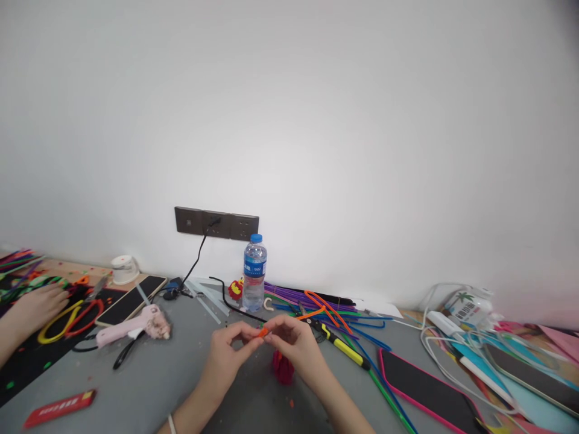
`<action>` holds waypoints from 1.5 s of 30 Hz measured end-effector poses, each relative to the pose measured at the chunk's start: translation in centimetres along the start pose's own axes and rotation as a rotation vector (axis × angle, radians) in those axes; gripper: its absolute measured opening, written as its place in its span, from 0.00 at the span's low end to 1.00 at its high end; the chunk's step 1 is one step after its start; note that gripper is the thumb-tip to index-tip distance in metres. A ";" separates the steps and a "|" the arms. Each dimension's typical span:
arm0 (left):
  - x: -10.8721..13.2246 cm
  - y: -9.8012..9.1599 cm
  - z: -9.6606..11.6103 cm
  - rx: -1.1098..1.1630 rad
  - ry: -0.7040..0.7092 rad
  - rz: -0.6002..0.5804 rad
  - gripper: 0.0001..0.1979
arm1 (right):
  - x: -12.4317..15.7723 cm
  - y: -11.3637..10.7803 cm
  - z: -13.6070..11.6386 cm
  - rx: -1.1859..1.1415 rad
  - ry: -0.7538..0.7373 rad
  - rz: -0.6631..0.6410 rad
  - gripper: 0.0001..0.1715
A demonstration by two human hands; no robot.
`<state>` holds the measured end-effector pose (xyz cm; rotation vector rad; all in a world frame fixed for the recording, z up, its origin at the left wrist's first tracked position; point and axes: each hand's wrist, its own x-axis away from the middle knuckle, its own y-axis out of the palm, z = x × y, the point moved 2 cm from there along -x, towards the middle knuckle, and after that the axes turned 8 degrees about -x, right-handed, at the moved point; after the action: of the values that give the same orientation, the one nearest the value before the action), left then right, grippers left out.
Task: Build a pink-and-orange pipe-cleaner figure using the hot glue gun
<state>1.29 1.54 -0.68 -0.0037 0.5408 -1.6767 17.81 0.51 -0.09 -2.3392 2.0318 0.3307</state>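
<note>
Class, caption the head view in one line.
Left hand and right hand pinch a small orange piece above a grey table.

At lower left, a hand could pass between the red packet [60, 409] and the left hand [230, 355]; the glue gun [131, 326] obstructs beyond, the upright bottle [254, 292] at lower centre.

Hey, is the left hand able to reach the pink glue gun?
Probably yes: only grey tabletop seems to lie between the left hand and the glue gun, though its fingers are pinching an orange bit.

There's one held piece [263, 332], one bottle [254, 274], three phones [427, 389].
</note>
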 end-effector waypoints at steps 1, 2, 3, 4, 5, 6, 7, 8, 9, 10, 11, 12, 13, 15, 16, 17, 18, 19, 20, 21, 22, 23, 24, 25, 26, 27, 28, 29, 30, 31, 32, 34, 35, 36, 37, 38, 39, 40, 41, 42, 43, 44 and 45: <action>0.0 0.0 -0.1 0.018 -0.023 -0.001 0.07 | 0.0 0.0 -0.1 0.005 0.003 -0.001 0.14; 0.0 0.1 -0.2 0.030 -0.046 0.004 0.07 | 0.0 0.0 -0.2 0.025 0.005 0.003 0.13; 0.0 0.1 -0.2 0.037 -0.063 0.011 0.08 | 0.0 -0.1 -0.3 0.055 0.007 0.011 0.12; 0.1 0.1 -0.2 0.041 -0.075 0.018 0.10 | 0.0 -0.2 -0.4 0.087 0.010 0.018 0.11; 0.1 0.1 -0.2 0.043 -0.082 0.018 0.11 | 0.0 -0.2 -0.6 0.111 0.012 0.021 0.10; 0.2 0.1 -0.2 0.042 -0.085 0.014 0.12 | 0.1 -0.2 -0.7 0.124 0.018 0.017 0.10; 0.2 0.1 -0.1 0.038 -0.086 0.007 0.13 | 0.1 -0.2 -0.8 0.129 0.028 0.006 0.10; 0.2 0.1 -0.1 0.031 -0.085 0.002 0.13 | 0.1 -0.2 -1.0 0.130 0.040 -0.011 0.09; 0.3 0.0 0.0 0.023 -0.084 -0.002 0.13 | 0.1 -0.3 -1.2 0.130 0.050 -0.026 0.09; 0.3 0.0 0.0 0.015 -0.081 -0.007 0.13 | 0.2 -0.3 -1.3 0.135 0.059 -0.043 0.08; 0.3 0.1 -0.1 0.006 -0.072 -0.007 0.13 | 0.2 -0.3 -1.5 0.144 0.065 -0.061 0.07; 0.3 0.1 -0.2 -0.005 -0.057 -0.003 0.12 | 0.3 -0.3 -1.7 0.156 0.066 -0.078 0.07; 0.3 0.1 -0.2 -0.020 -0.035 0.003 0.12 | 0.4 -0.3 -1.8 0.168 0.064 -0.094 0.06; 0.2 0.3 -0.4 -0.051 0.033 0.016 0.09 | 0.4 -0.3 -1.9 0.178 0.059 -0.116 0.05; 0.2 0.3 -0.4 -0.065 0.075 0.019 0.07 | 0.4 -0.3 -1.9 0.174 0.057 -0.117 0.06; 0.2 0.4 -0.4 -0.075 0.113 0.019 0.06 | 0.3 -0.4 -1.8 0.162 0.055 -0.107 0.06; 0.1 0.4 -0.3 -0.080 0.149 0.017 0.05 | 0.3 -0.4 -1.7 0.139 0.054 -0.093 0.07; 0.1 0.4 -0.2 -0.081 0.178 0.020 0.04 | 0.1 -0.4 -1.5 0.101 0.052 -0.077 0.08; 0.1 0.4 0.0 -0.080 0.200 0.031 0.05 | 0.0 -0.3 -1.3 0.054 0.049 -0.062 0.09; 0.1 0.3 0.2 -0.074 0.215 0.047 0.05 | -0.1 -0.3 -1.1 0.005 0.047 -0.051 0.11; 0.1 0.2 0.3 -0.065 0.223 0.064 0.05 | -0.2 -0.3 -0.8 -0.039 0.045 -0.046 0.13; 0.0 0.2 0.4 -0.055 0.226 0.078 0.05 | -0.3 -0.2 -0.6 -0.072 0.046 -0.046 0.14; 0.0 0.2 0.4 -0.046 0.227 0.085 0.05 | -0.3 -0.2 -0.4 -0.091 0.047 -0.049 0.14; 0.0 0.2 0.4 -0.038 0.227 0.086 0.04 | -0.3 -0.2 -0.3 -0.095 0.050 -0.053 0.14; 0.0 0.2 0.3 -0.035 0.229 0.082 0.04 | -0.3 -0.1 -0.2 -0.086 0.051 -0.056 0.14; 0.0 0.2 0.2 -0.034 0.232 0.073 0.04 | -0.3 -0.1 -0.2 -0.067 0.051 -0.056 0.14; 0.1 0.3 0.0 -0.034 0.235 0.064 0.04 | -0.3 -0.1 -0.2 -0.039 0.047 -0.053 0.13; 0.1 0.3 -0.2 -0.035 0.235 0.057 0.04 | -0.2 -0.1 -0.3 -0.004 0.038 -0.049 0.13; 0.1 0.3 -0.4 -0.036 0.231 0.050 0.04 | -0.1 -0.1 -0.4 0.035 0.024 -0.045 0.12; 0.1 0.3 -0.5 -0.037 0.224 0.044 0.04 | -0.1 0.0 -0.5 0.073 0.011 -0.041 0.11; 0.1 0.4 -0.5 -0.037 0.216 0.037 0.04 | 0.0 0.0 -0.7 0.104 0.000 -0.040 0.11; 0.1 0.4 -0.5 -0.028 0.203 0.017 0.03 | 0.1 0.0 -1.1 0.137 -0.015 -0.041 0.10; 0.0 0.4 -0.4 -0.020 0.195 0.008 0.02 | 0.2 0.0 -1.3 0.138 -0.024 -0.039 0.11; 0.0 0.4 -0.3 -0.012 0.188 0.001 0.02 | 0.2 -0.1 -1.5 0.131 -0.032 -0.038 0.11; 0.0 0.4 -0.1 -0.007 0.185 -0.002 0.03 | 0.2 -0.1 -1.6 0.121 -0.038 -0.038 0.11; -0.1 0.4 0.0 -0.006 0.189 -0.003 0.03 | 0.2 -0.1 -1.8 0.110 -0.042 -0.039 0.11; -0.1 0.3 0.2 -0.008 0.203 0.003 0.03 | 0.2 -0.2 -1.9 0.102 -0.041 -0.042 0.12; -0.1 0.2 0.3 -0.011 0.224 0.008 0.03 | 0.2 -0.2 -1.9 0.098 -0.035 -0.047 0.12; 0.0 0.1 0.4 -0.012 0.250 0.013 0.03 | 0.2 -0.3 -1.9 0.096 -0.028 -0.058 0.13; 0.0 0.1 0.5 -0.009 0.273 0.015 0.04 | 0.2 -0.3 -2.0 0.092 -0.025 -0.068 0.13; 0.0 0.0 0.6 -0.004 0.287 0.017 0.04 | 0.2 -0.4 -2.0 0.087 -0.024 -0.077 0.13; 0.0 0.0 0.6 0.001 0.292 0.017 0.04 | 0.2 -0.5 -2.0 0.084 -0.023 -0.086 0.13; 0.0 -0.1 0.6 0.006 0.293 0.016 0.04 | 0.2 -0.6 -2.0 0.083 -0.020 -0.096 0.13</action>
<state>1.40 1.31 -0.16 0.2533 0.7524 -1.6736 18.72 0.06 1.77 -2.3637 1.8784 0.2608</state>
